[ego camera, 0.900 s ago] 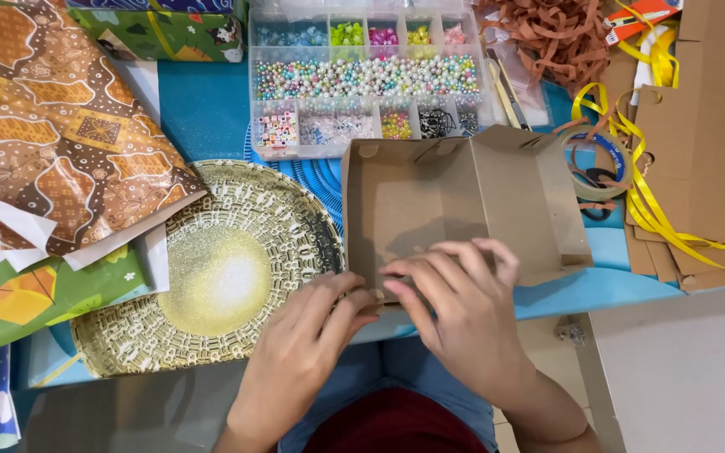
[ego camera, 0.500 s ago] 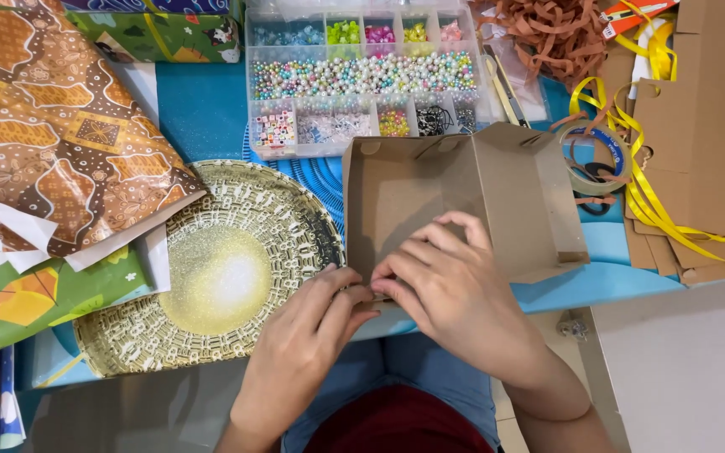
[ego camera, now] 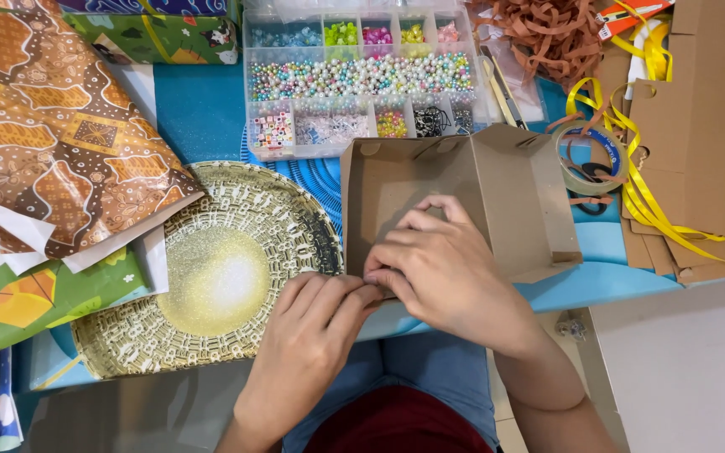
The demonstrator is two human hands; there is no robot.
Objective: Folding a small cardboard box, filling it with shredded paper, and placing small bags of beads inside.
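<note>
A brown cardboard box (ego camera: 497,193), partly folded with its flaps up, lies open on the blue table. My right hand (ego camera: 442,268) rests over the box's near wall, fingers curled and pressing on its near left corner. My left hand (ego camera: 316,327) meets it from below, its fingertips pinching the same near edge of the box. The corner itself is hidden under my fingers.
A round gold woven tray (ego camera: 211,277) sits left of the box. Behind it stands a clear bead organizer (ego camera: 362,80). Patterned wrapping papers (ego camera: 52,151) lie at left. A tape roll (ego camera: 591,159), yellow ribbon (ego camera: 656,201), shredded brown paper (ego camera: 547,29) and cardboard sheets (ego camera: 715,151) crowd the right.
My right hand has slid left and slightly up along the box's near edge. My left hand's fingers have closed in on the same corner. The box has barely moved.
</note>
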